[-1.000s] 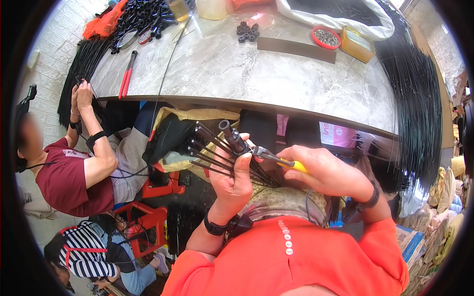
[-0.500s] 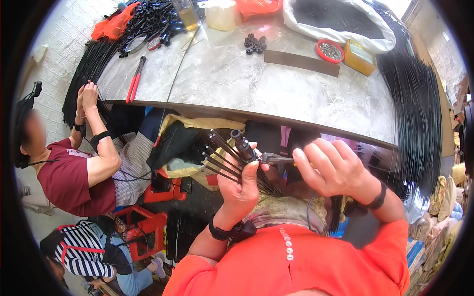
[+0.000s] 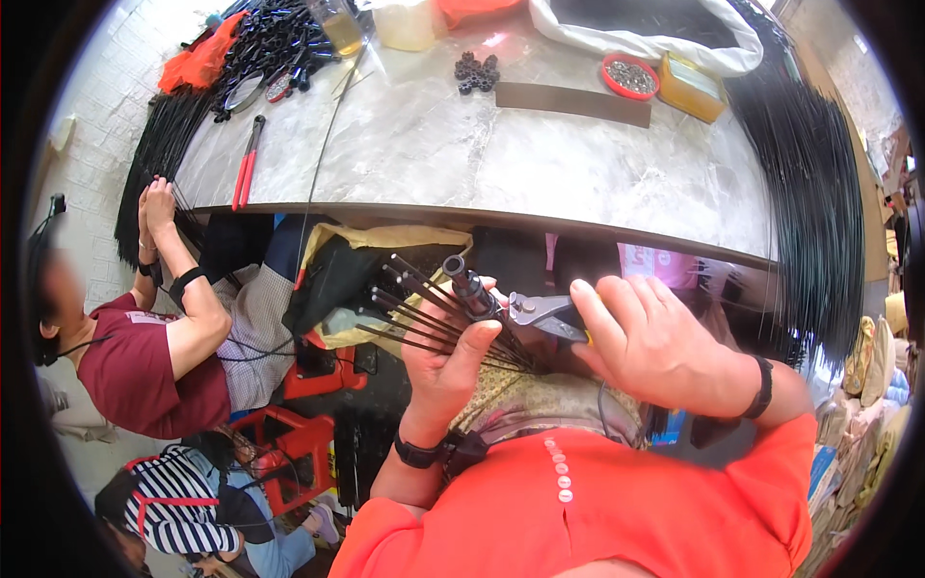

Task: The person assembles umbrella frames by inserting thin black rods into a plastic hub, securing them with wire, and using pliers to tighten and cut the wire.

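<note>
In my left hand [image 3: 436, 361], closed at the wrist end of a fan of thin black rods [image 3: 409, 313], the rods spread out to the left. Among them stands a black tubular fitting [image 3: 467, 282] with an open round top, pinched between my thumb and fingers. My right hand [image 3: 665, 349] is closed around pliers [image 3: 541, 310] with metal jaws and a bit of yellow on the handle. The jaws meet the lower part of the fitting; whether they grip a wire there is too small to tell.
Ahead is a marbled table [image 3: 405, 154] with red-handled pliers [image 3: 249, 164], small black parts [image 3: 476, 72], a red dish of metal bits [image 3: 631, 75] and long black rods [image 3: 819, 212] over its right end. At left, one person [image 3: 159, 356] sits; another [image 3: 183, 501] is lower down.
The pliers have turned, so their flat jaws and pivot now show, and the right hand's fingers have drawn closer together. The rods fan wider to the left. My view has shifted slightly.
</note>
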Available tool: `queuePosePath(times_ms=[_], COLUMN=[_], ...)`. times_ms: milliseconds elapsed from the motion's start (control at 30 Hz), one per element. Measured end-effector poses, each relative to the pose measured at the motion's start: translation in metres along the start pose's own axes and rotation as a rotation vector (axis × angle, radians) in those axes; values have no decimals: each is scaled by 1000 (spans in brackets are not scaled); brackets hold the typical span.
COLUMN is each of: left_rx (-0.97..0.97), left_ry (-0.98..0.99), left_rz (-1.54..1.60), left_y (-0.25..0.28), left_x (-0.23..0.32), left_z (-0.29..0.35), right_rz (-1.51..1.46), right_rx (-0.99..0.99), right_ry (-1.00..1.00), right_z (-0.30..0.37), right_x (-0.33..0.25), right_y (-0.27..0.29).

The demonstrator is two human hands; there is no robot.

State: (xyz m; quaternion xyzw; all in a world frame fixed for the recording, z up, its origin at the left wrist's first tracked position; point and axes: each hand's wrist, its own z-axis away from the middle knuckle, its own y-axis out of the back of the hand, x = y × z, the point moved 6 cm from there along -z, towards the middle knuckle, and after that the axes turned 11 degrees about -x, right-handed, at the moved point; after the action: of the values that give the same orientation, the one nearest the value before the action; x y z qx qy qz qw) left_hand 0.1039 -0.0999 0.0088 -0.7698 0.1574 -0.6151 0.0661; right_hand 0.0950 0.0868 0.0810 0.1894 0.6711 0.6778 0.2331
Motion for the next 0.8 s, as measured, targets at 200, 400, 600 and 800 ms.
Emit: queuePosePath(times_ms=[200,400,600,800], left_rx=[-21,-321,-306,-230], left_ry=[93,20,30,42], left_rz=[85,169,248,213], left_y=[0,-7,-12,-10], left_x=[-4,-12,-12,-15], left_z=[-5,-13,-23,-23], right_rz=[-289,-1249,-1079,158], right_rx=[-93,-626,-414,304], right_ry=[-18,-52,-326,-110], right_z=[5,7,7,22], right_x=[9,28,35,21], right_y=[0,-34,-41,25])
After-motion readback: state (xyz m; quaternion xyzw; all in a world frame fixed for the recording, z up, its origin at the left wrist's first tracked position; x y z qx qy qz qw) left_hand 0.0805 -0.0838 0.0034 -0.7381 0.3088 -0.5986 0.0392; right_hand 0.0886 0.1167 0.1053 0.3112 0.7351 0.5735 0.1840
